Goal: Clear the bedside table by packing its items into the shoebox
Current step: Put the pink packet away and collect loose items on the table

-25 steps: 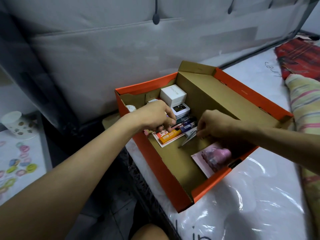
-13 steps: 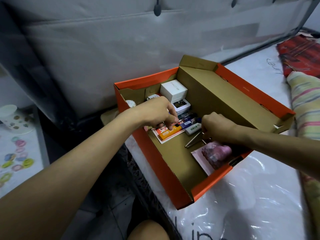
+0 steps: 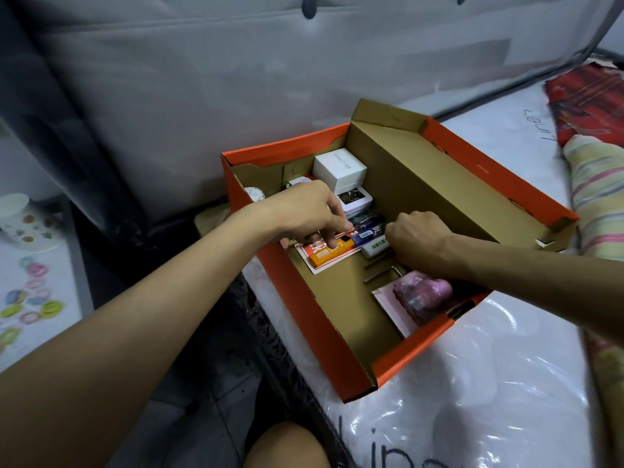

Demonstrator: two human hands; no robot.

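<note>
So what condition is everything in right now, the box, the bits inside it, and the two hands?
Shoebox: open, no lid on, resting on the plastic-wrapped mattress.
White box: closed, upright in the far corner.
Orange pack: lying flat on the box floor.
Pink object: lying on a card at the near end.
Left hand: inside the box, fingers curled down onto the small items.
Right hand: inside the box, fisted; contents hidden.
</note>
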